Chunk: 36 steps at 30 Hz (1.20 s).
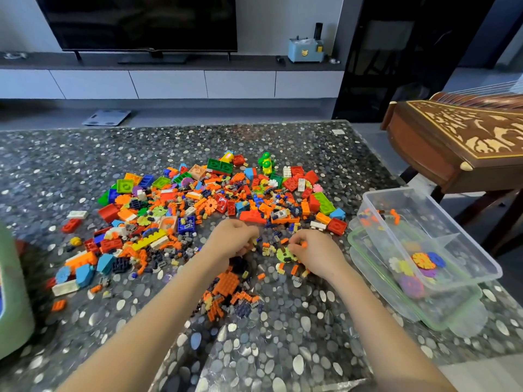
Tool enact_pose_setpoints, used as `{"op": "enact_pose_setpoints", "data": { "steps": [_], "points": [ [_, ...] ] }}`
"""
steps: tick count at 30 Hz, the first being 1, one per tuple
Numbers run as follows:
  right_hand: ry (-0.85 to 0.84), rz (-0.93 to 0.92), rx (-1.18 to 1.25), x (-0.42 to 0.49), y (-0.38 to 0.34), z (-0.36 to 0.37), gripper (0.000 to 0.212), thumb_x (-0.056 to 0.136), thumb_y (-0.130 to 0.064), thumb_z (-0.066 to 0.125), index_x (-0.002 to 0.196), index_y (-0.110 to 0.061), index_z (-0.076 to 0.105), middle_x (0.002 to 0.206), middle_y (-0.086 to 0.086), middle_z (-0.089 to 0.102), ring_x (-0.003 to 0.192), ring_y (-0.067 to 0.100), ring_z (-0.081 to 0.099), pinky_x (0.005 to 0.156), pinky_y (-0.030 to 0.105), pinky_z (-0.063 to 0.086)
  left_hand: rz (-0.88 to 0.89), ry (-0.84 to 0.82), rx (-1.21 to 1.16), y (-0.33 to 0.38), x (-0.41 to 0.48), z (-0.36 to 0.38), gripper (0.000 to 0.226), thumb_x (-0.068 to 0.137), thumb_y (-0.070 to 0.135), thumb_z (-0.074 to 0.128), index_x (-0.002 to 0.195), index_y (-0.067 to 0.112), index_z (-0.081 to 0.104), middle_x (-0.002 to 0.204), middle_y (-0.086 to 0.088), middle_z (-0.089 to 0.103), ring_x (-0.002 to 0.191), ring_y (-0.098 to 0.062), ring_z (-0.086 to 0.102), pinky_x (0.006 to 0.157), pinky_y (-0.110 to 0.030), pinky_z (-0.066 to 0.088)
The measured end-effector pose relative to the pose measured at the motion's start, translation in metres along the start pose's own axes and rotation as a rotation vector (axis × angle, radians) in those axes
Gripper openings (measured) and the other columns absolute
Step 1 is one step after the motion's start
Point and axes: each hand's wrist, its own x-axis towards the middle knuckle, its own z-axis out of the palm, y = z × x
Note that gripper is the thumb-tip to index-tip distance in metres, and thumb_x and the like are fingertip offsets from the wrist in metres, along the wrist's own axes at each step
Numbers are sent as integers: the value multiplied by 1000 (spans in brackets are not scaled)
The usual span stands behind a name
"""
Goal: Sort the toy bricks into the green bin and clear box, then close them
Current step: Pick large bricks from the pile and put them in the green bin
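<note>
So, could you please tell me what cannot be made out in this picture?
Head view:
- Green bin: cut by the left edge, its top unseen.
- Left hand and right hand: curled fingers hide whether they hold bricks.
- Small bricks between the hands: too small to tell shapes.
- Clear box: its tilted wall blurs the pieces inside.

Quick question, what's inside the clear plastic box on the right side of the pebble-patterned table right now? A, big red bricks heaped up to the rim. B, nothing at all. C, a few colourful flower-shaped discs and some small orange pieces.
C: the clear plastic box holds colourful flower-shaped discs at its near end and small orange pieces at its far end, with much of its floor bare.
</note>
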Motion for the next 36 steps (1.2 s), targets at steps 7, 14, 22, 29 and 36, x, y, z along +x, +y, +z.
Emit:
{"op": "enact_pose_setpoints", "data": {
  "steps": [7, 14, 22, 29, 36],
  "points": [
    [-126, 41, -133, 1, -20, 5, 39, 87, -31, 67, 115, -6, 62, 114, 12, 66, 103, 28, 63, 85, 39, 51, -108, -28, -342, 3, -12, -11, 21, 87, -8, 52, 68, 3, 51, 90, -19, 56, 76, -25, 61, 51, -22, 56],
    [-49, 29, -130, -10, -18, 4, 20, 87, -26, 64, 88, -6, 66, 83, 16, 65, 91, 31, 66, 59, 30, 40, -50, -52, -263, 8, -15, -6, 13, 92, -4, 49, 84, 7, 47, 90, -23, 60, 69, -27, 65, 51, -23, 56],
    [159, 71, 545, -36, 9, -19, 48, 91, -28, 62, 53, -10, 39, 46, 6, 37, 35, 11, 37, 47, 26, 30, -32, -157, -233, 34, -36, 16, 14, 96, -3, 45, 91, -3, 58, 96, -23, 64, 80, -28, 67, 62, -26, 59],
    [335, 203, 635, -80, 72, -79, 43, 88, -23, 64, 52, -14, 43, 47, 3, 40, 35, 6, 33, 43, 22, 28, -21, -296, -261, 73, -57, 75, 14, 96, -4, 44, 103, -8, 56, 92, -20, 60, 76, -24, 63, 56, -22, 58],
    [214, 286, -80, -82, 132, -132, 16, 74, -13, 73, 64, -17, 61, 73, 2, 55, 78, 23, 56, 61, 26, 34, -112, -459, -213, 111, -66, 186, 9, 94, -7, 41, 96, 1, 45, 80, -11, 45, 65, -16, 49, 66, -30, 53]
  ]
}}
